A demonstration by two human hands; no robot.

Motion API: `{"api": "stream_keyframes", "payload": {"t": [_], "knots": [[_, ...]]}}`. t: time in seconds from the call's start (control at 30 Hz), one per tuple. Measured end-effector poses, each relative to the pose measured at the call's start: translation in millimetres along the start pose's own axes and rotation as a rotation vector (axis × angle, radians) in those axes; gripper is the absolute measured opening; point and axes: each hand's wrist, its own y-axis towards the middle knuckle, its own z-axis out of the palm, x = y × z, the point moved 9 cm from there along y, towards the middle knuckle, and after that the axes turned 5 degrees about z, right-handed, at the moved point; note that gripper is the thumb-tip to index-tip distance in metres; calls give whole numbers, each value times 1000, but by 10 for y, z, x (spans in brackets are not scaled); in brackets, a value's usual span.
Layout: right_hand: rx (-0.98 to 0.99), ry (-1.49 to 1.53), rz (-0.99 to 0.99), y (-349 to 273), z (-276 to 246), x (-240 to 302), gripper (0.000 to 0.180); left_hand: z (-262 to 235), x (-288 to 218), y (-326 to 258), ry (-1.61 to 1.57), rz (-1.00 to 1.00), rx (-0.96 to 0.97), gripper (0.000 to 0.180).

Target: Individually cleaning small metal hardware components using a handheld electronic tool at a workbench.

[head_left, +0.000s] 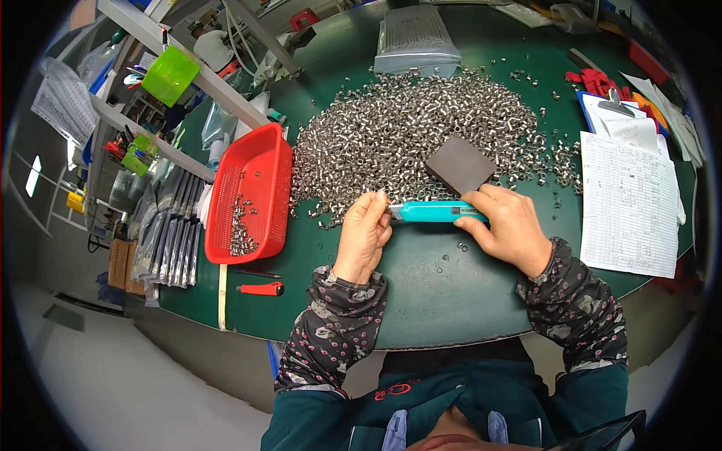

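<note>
Right hand (510, 229) gripping teal tool (436, 212), clear bag (416, 37) beyond

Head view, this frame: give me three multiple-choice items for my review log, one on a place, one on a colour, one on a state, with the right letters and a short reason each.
1. Where does the red basket stand relative to the pile of small metal parts?
A. to the person's left of it
B. to the person's right of it
C. on top of it

2. What colour is the tool held between the hands?
A. yellow
B. teal
C. black

3. How is that tool held?
A. lying untouched on the table
C. left hand only
B. right hand grips the body, left hand pinches at its tip

Answers:
1 A: the basket sits at the pile's left edge on the green table.
2 B: its body is teal.
3 B: the right hand wraps the body while the left hand has its fingertips at the tip.
</note>
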Motion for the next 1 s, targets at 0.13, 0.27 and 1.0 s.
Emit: {"api": "stream_keyframes", "payload": {"t": [0.13,0.27,1.0], "knots": [[-29,21,-33,-4,-20,13,21,3,6,3,29,-19,-7,18],[-19,20,-42,-3,-16,13,21,-3,-2,9,85,-32,14,19],[-140,-186,-259,19,-222,238,27,47,89,-40,131,-220,173,19]]}}
